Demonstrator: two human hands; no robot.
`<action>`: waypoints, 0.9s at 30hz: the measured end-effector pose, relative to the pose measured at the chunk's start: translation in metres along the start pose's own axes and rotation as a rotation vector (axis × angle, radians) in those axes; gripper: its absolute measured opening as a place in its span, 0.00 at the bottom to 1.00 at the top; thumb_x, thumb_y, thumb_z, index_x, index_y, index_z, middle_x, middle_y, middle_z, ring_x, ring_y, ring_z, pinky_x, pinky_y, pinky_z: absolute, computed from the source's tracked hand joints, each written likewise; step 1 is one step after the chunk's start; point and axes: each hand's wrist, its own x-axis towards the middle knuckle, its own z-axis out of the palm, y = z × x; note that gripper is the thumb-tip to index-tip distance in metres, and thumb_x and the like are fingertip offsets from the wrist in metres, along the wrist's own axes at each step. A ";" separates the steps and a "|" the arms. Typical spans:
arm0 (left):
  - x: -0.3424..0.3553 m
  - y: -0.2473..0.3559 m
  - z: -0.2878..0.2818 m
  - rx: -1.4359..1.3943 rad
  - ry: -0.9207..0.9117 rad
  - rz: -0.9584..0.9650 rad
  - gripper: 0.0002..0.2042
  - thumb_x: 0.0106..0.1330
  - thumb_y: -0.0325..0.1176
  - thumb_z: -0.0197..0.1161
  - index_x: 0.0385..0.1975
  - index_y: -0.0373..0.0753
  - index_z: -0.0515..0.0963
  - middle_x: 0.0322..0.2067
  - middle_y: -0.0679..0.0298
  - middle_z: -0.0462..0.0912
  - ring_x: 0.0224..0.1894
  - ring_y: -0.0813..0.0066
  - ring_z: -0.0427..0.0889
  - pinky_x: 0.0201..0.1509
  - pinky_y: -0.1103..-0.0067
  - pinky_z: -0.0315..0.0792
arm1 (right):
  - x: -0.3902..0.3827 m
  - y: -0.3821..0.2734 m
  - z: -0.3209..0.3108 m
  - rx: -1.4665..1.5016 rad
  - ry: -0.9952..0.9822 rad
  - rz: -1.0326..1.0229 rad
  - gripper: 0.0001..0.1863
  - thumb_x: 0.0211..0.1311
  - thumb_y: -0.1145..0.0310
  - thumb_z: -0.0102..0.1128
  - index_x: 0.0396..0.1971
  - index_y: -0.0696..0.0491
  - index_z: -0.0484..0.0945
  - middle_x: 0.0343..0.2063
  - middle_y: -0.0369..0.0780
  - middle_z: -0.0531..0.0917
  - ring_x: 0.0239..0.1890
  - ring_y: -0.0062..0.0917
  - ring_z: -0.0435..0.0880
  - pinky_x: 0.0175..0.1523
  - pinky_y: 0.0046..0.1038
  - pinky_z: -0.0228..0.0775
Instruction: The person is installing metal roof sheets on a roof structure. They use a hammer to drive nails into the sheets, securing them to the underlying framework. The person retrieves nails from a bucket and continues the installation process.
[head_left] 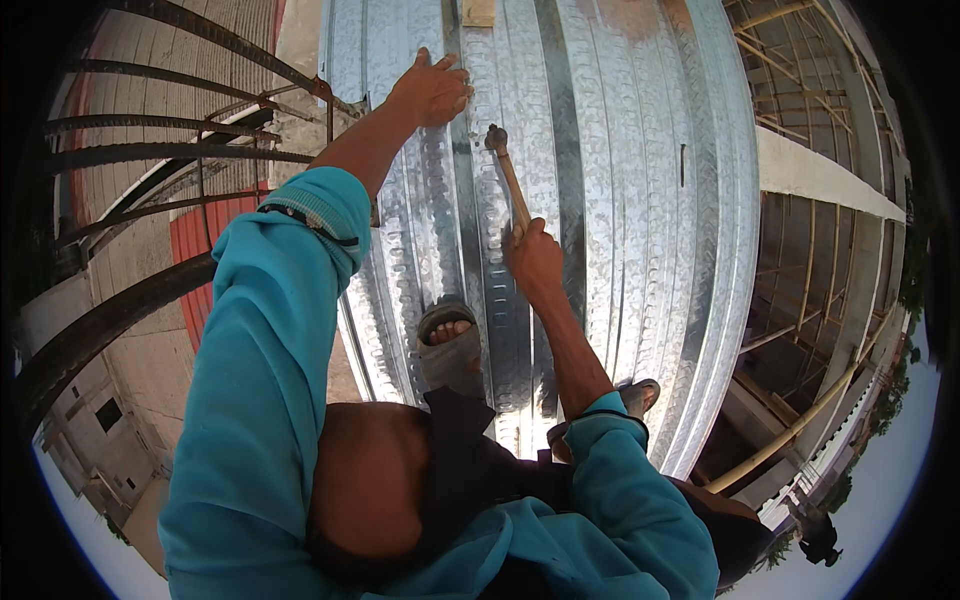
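On the ridged sheet [625,250], which spreads under both sandals [450,360], the work with the hammer [512,185] looks to be in the middle, neither at its beginning nor at its end. What seems done is the laying: the sheet lies in place, its long ribs running away from the person. What seems left is the hammering, because the right hand [537,262] has its fingers wrapped closely around the lower handle, and the head of the hammer is at the sheet, between the two hands. Whether it touches the metal, I cannot tell. I also see no clear nail below it, so how many blows are finished cannot be known.

The left hand [432,90] is low over the sheet, near its left edge, with fingers bent and slightly apart; whether they pinch something small is not visible. Farther ahead, a wood block [479,12] is on the sheet. To the right, a thin dark piece [683,165] shows on the metal, its kind unclear.
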 end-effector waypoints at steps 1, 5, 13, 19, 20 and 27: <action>0.000 -0.008 0.001 -0.007 -0.026 0.003 0.21 0.76 0.45 0.47 0.65 0.54 0.75 0.71 0.71 0.67 0.77 0.65 0.57 0.78 0.45 0.47 | 0.006 -0.008 -0.012 0.031 0.011 -0.005 0.16 0.72 0.60 0.57 0.35 0.59 0.69 0.18 0.54 0.81 0.22 0.53 0.84 0.27 0.48 0.77; -0.009 -0.014 0.021 0.058 0.012 -0.024 0.21 0.78 0.46 0.41 0.65 0.54 0.74 0.72 0.72 0.66 0.77 0.65 0.56 0.78 0.46 0.47 | -0.003 -0.054 -0.060 0.466 0.424 -0.259 0.13 0.72 0.66 0.59 0.35 0.59 0.68 0.17 0.52 0.79 0.18 0.51 0.82 0.21 0.43 0.73; -0.015 0.013 0.010 0.005 -0.089 0.020 0.21 0.78 0.45 0.42 0.66 0.55 0.73 0.72 0.72 0.66 0.78 0.64 0.54 0.78 0.45 0.47 | 0.007 -0.022 -0.021 0.108 0.066 -0.012 0.20 0.74 0.55 0.55 0.35 0.59 0.68 0.20 0.54 0.82 0.20 0.49 0.85 0.23 0.46 0.77; -0.002 -0.002 0.004 0.070 -0.015 0.000 0.21 0.78 0.45 0.42 0.64 0.56 0.76 0.72 0.74 0.66 0.78 0.67 0.56 0.75 0.46 0.48 | -0.013 -0.019 -0.012 0.349 0.263 -0.141 0.18 0.74 0.59 0.56 0.36 0.60 0.67 0.18 0.54 0.81 0.19 0.51 0.83 0.22 0.47 0.75; 0.002 0.005 0.001 0.047 -0.012 0.004 0.21 0.78 0.45 0.42 0.64 0.56 0.76 0.73 0.75 0.65 0.78 0.67 0.56 0.76 0.46 0.48 | -0.010 -0.005 0.002 0.185 0.130 -0.087 0.18 0.74 0.59 0.56 0.36 0.60 0.66 0.17 0.55 0.80 0.19 0.51 0.83 0.22 0.46 0.75; -0.007 -0.007 0.008 0.018 -0.024 -0.020 0.20 0.78 0.44 0.43 0.65 0.55 0.75 0.72 0.72 0.66 0.78 0.65 0.53 0.78 0.46 0.46 | -0.018 -0.043 -0.037 0.501 0.336 -0.081 0.19 0.73 0.57 0.56 0.36 0.60 0.69 0.19 0.52 0.82 0.19 0.51 0.84 0.24 0.46 0.78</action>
